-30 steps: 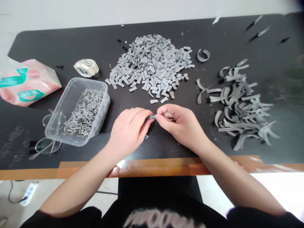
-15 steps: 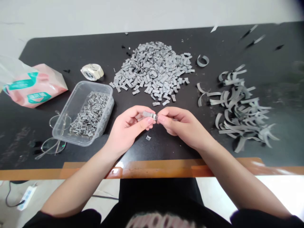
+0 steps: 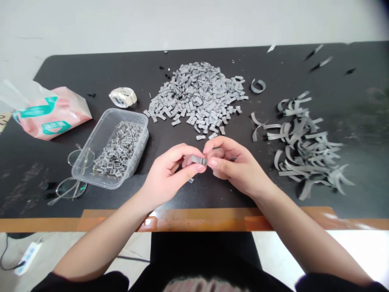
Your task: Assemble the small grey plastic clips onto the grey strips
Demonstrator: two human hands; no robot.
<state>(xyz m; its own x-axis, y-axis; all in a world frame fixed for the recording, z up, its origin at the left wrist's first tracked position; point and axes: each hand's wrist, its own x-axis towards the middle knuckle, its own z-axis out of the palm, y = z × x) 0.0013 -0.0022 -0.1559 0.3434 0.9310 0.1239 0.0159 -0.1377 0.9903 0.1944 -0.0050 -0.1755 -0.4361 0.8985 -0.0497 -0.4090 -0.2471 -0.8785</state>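
Note:
Over the middle of the table, near its front edge, my two hands meet at a short grey webbing strap (image 3: 198,159) with a small buckle-like piece at its right end. My left hand (image 3: 168,172) is closed, pinching the strap between thumb and forefinger. My right hand (image 3: 235,168) pinches at the buckle end; a grey strap end pokes out behind its fingers. Just what the right fingertips grip is partly hidden. A loose small grey buckle (image 3: 191,180) lies on the table below the left fingertips, partly covered.
A clear plastic box (image 3: 101,183) of small grey buckles stands left, over a pair of glasses (image 3: 71,187). Beyond my hands is a heap of short grey strap pieces (image 3: 200,93). Longer grey strips (image 3: 304,140) lie right. A white watch (image 3: 123,97) and tissue pack (image 3: 60,115) are at left.
Both hands have come slightly nearer me and turned the strap, so its buckle end now faces the right fingertips. The right forefinger has lifted. The camera view has tilted a little.

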